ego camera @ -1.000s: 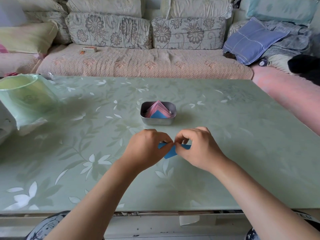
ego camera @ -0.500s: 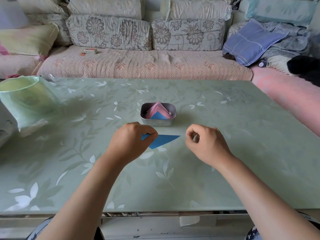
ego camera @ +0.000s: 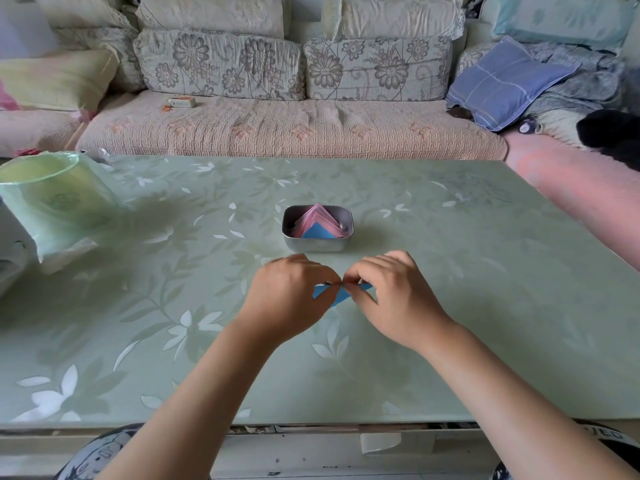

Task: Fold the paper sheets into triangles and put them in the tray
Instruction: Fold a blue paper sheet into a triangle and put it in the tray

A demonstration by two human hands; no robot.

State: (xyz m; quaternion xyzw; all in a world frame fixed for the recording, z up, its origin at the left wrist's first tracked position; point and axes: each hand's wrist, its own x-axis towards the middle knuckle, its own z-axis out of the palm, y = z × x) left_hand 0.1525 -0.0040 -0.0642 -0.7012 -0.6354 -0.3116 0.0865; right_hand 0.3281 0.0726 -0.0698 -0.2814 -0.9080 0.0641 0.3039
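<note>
1. Far left: a bin (ego camera: pixel 52 202) lined with a pale green bag stands at the left edge of the bench (ego camera: pixel 485 306). The bag's loose plastic spreads onto the bench top.
2. Behind the bench is a sofa (ego camera: pixel 277 129) with floral cushions. A small box (ego camera: pixel 182 102) lies on the left part of its seat.
3. Left hand (ego camera: pixel 287 299): back facing up and fingers curled in. Thumb and fingertips pinch the upper edge of the paper (ego camera: pixel 332 295), so it holds the paper in a narrow grip.
4. Tray (ego camera: pixel 317 244): a metal, rounded rectangle at bench centre, just beyond both hands and apart from them. Inside is a stack of pink triangles (ego camera: pixel 320 220) with one blue triangle (ego camera: pixel 317 232) at the front, all with points up.
5. Paper: blue and folded, with the visible part tapering to a point toward the person. It sits between the two hands on the near side of the tray. I cannot tell whether its underside touches the bench.
6. Right hand (ego camera: pixel 391 299): back facing up and fingers curled. It pinches the same upper edge of the paper, and its fingertips meet those of the left hand.
7. Right end of the sofa: a blue checked pillow (ego camera: pixel 502 81) leans on a heap of bedding. A black object (ego camera: pixel 613 133) lies at the far right, too unclear to identify.
</note>
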